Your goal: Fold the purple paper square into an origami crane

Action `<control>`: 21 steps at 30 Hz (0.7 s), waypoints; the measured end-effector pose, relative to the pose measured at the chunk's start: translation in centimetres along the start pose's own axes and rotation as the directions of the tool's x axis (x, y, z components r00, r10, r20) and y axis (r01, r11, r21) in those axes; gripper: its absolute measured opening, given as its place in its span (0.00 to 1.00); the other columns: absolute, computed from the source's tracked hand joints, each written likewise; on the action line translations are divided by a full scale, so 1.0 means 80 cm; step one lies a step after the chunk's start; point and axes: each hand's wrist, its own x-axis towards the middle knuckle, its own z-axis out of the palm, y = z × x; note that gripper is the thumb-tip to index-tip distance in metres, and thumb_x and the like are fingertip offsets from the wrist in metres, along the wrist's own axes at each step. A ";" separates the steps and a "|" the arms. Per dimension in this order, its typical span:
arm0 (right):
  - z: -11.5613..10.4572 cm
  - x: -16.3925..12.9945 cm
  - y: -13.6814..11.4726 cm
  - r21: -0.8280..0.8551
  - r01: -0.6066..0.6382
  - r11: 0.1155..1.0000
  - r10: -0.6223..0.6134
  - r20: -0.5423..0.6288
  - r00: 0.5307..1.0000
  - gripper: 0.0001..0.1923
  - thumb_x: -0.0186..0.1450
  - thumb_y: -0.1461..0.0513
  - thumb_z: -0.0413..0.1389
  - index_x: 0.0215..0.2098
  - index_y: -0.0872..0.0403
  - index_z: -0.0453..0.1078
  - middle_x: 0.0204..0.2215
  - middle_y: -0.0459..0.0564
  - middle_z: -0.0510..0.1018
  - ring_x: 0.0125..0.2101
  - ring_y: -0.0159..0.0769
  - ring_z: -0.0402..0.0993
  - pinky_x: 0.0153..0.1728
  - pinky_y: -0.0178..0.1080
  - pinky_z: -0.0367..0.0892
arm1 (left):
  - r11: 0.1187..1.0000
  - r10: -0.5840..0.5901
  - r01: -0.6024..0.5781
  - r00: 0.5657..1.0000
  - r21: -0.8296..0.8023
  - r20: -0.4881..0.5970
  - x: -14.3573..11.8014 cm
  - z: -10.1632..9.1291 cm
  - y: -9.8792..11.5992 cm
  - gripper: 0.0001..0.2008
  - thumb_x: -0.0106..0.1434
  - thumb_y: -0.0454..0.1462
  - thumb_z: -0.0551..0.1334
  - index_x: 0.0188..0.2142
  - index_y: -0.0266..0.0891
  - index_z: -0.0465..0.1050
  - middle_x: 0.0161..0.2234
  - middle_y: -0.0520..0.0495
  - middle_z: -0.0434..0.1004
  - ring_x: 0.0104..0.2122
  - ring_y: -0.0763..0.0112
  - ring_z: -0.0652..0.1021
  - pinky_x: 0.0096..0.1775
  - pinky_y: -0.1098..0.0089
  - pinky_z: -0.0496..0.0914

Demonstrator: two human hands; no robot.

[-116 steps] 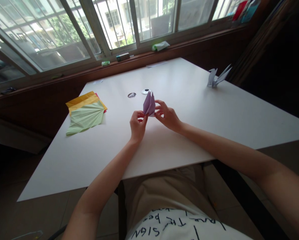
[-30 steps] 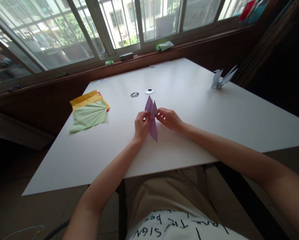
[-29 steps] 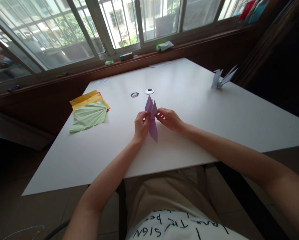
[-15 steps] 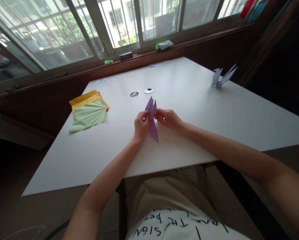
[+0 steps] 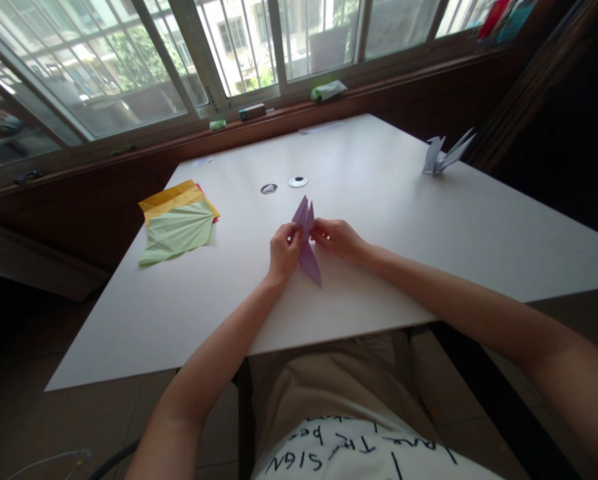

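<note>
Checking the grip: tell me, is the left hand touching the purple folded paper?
Touching. The head view shows the left hand pinching the purple folded paper at its middle.

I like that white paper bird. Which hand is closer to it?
Right. The right hand is nearer the white paper bird; the left hand sits farther away.

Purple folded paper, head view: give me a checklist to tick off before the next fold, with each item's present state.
1. Left hand pinches the purple folded paper: ok.
2. Right hand pinches it from the other side: ok.
3. Lower point of the paper in view, aimed toward the person: ok.
4. Lower point touching the white table: cannot tell.
5. Table bare right around the hands; two small round discs lie apart, beyond the paper: ok.
6. Green pleated sheet and paper crane out of the hands' way: ok.
</note>
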 end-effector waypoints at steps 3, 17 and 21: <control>0.000 0.000 0.000 -0.006 0.000 1.000 0.000 0.006 1.000 0.07 0.61 0.62 0.48 0.28 0.55 0.66 0.25 0.47 0.76 0.24 0.29 0.69 0.27 0.32 0.60 | 1.000 0.002 -0.002 1.000 0.004 0.001 0.000 0.000 0.000 0.07 0.60 0.38 0.55 0.30 0.39 0.69 0.28 0.50 0.71 0.31 0.74 0.71 0.32 0.74 0.65; 0.000 0.000 0.001 -0.007 0.005 1.000 -0.005 0.004 1.000 0.07 0.60 0.62 0.47 0.28 0.55 0.65 0.25 0.46 0.76 0.24 0.30 0.69 0.27 0.32 0.60 | 1.000 0.002 -0.002 1.000 0.016 -0.010 0.000 0.000 0.000 0.07 0.60 0.38 0.55 0.28 0.39 0.68 0.27 0.51 0.70 0.30 0.74 0.71 0.31 0.74 0.64; 0.000 0.000 0.001 -0.010 0.009 1.000 -0.009 0.008 1.000 0.07 0.61 0.62 0.47 0.29 0.55 0.65 0.25 0.47 0.76 0.25 0.30 0.69 0.27 0.32 0.60 | 1.000 0.012 -0.012 1.000 0.019 -0.005 0.000 0.000 0.001 0.07 0.60 0.37 0.55 0.28 0.39 0.68 0.27 0.51 0.70 0.30 0.74 0.71 0.31 0.74 0.65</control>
